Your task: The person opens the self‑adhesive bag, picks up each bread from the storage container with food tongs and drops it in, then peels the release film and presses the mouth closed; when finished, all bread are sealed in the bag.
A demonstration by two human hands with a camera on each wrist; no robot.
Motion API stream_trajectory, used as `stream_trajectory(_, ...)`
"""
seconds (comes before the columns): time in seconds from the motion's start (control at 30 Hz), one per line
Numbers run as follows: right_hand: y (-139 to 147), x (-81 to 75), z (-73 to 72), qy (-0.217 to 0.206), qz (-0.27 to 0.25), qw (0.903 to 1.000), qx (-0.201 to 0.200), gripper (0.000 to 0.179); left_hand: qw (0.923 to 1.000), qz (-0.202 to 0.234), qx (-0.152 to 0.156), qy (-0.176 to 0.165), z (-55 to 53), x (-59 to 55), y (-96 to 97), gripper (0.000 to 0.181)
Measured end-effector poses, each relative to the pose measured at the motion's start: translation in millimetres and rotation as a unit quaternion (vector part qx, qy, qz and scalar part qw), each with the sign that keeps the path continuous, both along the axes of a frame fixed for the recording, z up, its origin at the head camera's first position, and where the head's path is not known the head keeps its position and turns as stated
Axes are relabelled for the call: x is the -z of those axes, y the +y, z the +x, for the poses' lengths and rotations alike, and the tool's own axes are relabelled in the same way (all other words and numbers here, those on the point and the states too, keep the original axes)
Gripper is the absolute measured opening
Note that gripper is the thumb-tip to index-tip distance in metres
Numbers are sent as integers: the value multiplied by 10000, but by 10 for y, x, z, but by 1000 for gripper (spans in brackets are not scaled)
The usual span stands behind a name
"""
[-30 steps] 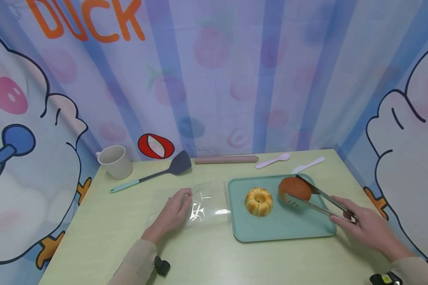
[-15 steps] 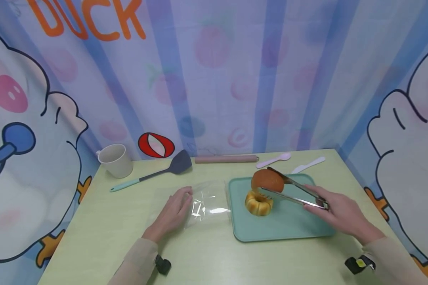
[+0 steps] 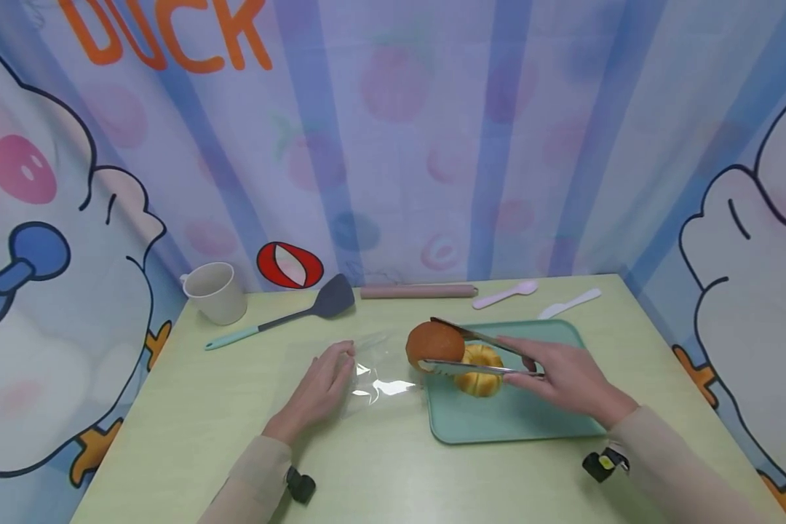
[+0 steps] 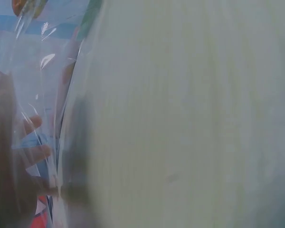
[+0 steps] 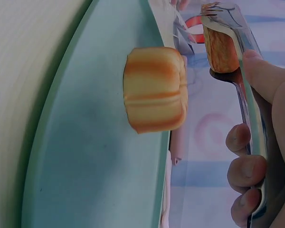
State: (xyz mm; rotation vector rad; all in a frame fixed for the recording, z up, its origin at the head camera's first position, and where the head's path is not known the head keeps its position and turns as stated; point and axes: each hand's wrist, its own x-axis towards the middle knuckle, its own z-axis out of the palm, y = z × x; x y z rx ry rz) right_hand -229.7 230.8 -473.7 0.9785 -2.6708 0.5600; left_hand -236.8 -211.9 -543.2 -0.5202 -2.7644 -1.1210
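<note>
My right hand (image 3: 566, 371) grips metal tongs (image 3: 487, 367), whose jaws clamp a round brown bun (image 3: 434, 346). In the head view the bun appears over the tray's left edge, near a clear plastic bag (image 3: 383, 386). A golden ring-shaped bread (image 3: 481, 378) sits on the green tray (image 3: 517, 429), partly hidden by the tongs. It shows side-on in the right wrist view, ridged bread (image 5: 154, 90). My left hand (image 3: 314, 389) holds the bag at its left part. Bent fingers (image 4: 35, 154) show through the film in the left wrist view.
Along the back lie a grey spatula (image 3: 332, 298) with a mint handle, a pink rolling pin (image 3: 419, 292), a pink spoon (image 3: 507, 294) and a white knife (image 3: 570, 303). A pale mug (image 3: 216, 295) stands at the table's back left corner. Patterned cloth hangs behind.
My right hand has carried the bun in the tongs leftward, from the tray's right side past the ring-shaped bread to the tray's left edge. The left hand has stayed at the bag.
</note>
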Motion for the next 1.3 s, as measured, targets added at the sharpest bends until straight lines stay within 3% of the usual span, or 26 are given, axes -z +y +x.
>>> stream_trajectory(0.4,-197,47,-99,-105,165,9993,-314,54,10000,7,6,40,11,-19,6,27)
stream_trajectory(0.7,-222,22,-168,-261,147,9986,-437,53,9999,23,-28,-111,8,-20,-6,27)
stream_trajectory(1.3,-262,18,-218,-303,419,9970,-578,55,9999,-5,-41,140,4,-12,26,21)
